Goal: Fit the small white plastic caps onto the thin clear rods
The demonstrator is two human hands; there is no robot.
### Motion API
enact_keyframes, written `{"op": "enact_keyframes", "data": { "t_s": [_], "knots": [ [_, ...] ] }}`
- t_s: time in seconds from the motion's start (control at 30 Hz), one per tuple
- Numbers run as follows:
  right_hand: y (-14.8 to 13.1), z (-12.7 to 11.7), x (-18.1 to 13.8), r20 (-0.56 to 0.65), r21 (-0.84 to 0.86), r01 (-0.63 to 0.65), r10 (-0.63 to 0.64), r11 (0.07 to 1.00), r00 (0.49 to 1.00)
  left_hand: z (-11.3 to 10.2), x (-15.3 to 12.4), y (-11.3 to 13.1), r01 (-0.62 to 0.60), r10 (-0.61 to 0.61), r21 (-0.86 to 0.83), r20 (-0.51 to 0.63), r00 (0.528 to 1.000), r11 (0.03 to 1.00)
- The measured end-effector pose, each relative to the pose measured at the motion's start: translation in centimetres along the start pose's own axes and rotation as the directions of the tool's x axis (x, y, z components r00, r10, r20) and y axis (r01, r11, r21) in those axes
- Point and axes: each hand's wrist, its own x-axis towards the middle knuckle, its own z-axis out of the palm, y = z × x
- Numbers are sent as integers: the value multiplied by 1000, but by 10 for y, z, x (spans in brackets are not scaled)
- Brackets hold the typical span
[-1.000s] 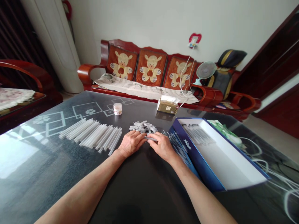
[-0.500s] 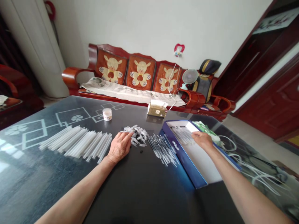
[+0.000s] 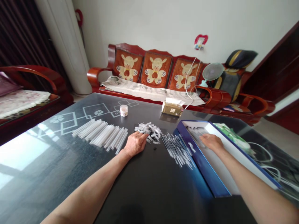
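My left hand [image 3: 136, 143] rests at the near left edge of a heap of small white and black cap-like pieces [image 3: 153, 132]. Its fingers are bent together, and their tips are hidden at the heap. My right hand [image 3: 212, 142] is inside a blue box [image 3: 205, 158] with a white interior, fingers closed beside a row of thin clear sticks [image 3: 195, 133]. What either hand holds cannot be made out. To the left lies a row of whitish translucent tubes [image 3: 101, 133]. Thin dark-and-clear rods resembling pen refills [image 3: 178, 149] lie between the heap and the box.
A small round lidded jar [image 3: 123, 110] and a gold tissue pack [image 3: 172, 108] stand farther back on the dark table [image 3: 149, 183]. Beyond the box's right side are a green-and-white bag [image 3: 231, 135] and white cables [image 3: 261, 149]. A small black piece [image 3: 154, 148] lies before the heap.
The view has turned left, so everything appears farther right. My right hand stays in the box, now slightly nearer its left wall. My left hand remains at the heap.
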Motion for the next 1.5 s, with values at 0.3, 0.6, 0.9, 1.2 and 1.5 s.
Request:
{"op": "enact_keyframes", "data": {
  "t_s": [0.3, 0.6, 0.9, 1.2, 1.5],
  "knots": [
    [-106, -32, -85, -362, 286, 450, -339, 846, 868, 0, -1, 9, 36, -37, 21, 56, 998, 999],
    [-156, 55, -194, -140, 475, 556, -566, 682, 813, -69, 22, -23, 331, -457, 337, 433, 777, 881],
    [-158, 61, -195, -115, 345, 555, -552, 757, 826, -88, 6, -37, 317, -550, 465, 547, 631, 827],
    [-158, 68, -194, -134, 340, 541, -530, 769, 837, -90, 12, -28, 218, -383, 331, 603, 700, 918],
    [-156, 74, -188, -264, 437, 490, -413, 754, 871, -81, -16, -28, -258, 153, 57, 674, 723, 965]
  ]
}}
